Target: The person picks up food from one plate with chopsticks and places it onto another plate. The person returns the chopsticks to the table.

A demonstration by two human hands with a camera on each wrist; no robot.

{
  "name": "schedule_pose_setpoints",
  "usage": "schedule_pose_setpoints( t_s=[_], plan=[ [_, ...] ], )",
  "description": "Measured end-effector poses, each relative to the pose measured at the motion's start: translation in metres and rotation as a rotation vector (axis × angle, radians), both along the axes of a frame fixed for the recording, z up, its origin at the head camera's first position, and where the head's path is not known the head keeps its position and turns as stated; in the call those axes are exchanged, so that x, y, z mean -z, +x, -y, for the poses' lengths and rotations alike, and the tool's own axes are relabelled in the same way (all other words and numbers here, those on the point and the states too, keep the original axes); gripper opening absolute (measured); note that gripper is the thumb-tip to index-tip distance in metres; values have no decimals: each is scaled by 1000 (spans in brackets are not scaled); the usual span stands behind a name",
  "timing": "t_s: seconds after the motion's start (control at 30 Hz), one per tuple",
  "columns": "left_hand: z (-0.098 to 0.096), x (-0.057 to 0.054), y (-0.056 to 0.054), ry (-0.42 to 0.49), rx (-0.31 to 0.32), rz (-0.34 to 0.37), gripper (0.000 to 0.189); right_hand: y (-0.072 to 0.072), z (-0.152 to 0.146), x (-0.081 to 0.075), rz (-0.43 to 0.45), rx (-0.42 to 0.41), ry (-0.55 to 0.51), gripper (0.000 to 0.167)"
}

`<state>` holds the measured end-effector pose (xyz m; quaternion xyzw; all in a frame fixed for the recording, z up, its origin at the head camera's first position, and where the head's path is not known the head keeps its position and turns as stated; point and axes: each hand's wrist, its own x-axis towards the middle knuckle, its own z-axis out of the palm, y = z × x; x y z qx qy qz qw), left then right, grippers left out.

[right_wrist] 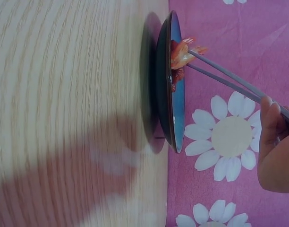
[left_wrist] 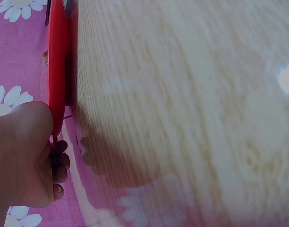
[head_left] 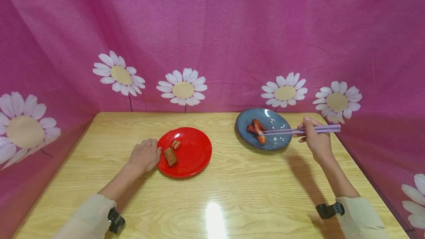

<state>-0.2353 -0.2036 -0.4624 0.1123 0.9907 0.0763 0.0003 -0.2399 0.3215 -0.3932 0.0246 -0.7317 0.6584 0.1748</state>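
Note:
My left hand [head_left: 145, 155] grips the left rim of a glossy red plate [head_left: 196, 158]. In the left wrist view its thumb lies at the plate's edge and the fingers curl below. A brown block-like piece of food [head_left: 170, 157] and a smaller ridged reddish-brown piece [head_left: 176, 144] lie on that plate. Purple chopsticks [head_left: 318, 129] are held in my right hand [head_left: 317, 139], just right of a blue-grey plate [head_left: 245, 121]. Their tips touch an orange, pale-streaked, shrimp-like piece [right_wrist: 181, 56]. Dark red pieces of food [head_left: 258, 123] lie beside it; whether the tips pinch it, I cannot tell.
Both plates stand on a light wood-grain table [head_left: 219, 180], with bare wood between them. A pink cloth [head_left: 212, 40] printed with white daisies hangs behind and along both sides. White flower sprigs decorate the blue-grey plate's right half. Each forearm wears a black strapped device.

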Motion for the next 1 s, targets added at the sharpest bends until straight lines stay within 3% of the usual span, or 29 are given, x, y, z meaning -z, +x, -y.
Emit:
schedule_pose_setpoints(
  t_s=[0.27,1.0],
  plan=[
    [0,0,-1,8,-5,-5,21,4,-3,-6,7,26,66,36],
    [0,0,-1,-3,-6,8,22,3,-14,5,79,89,148,44]
  ],
)
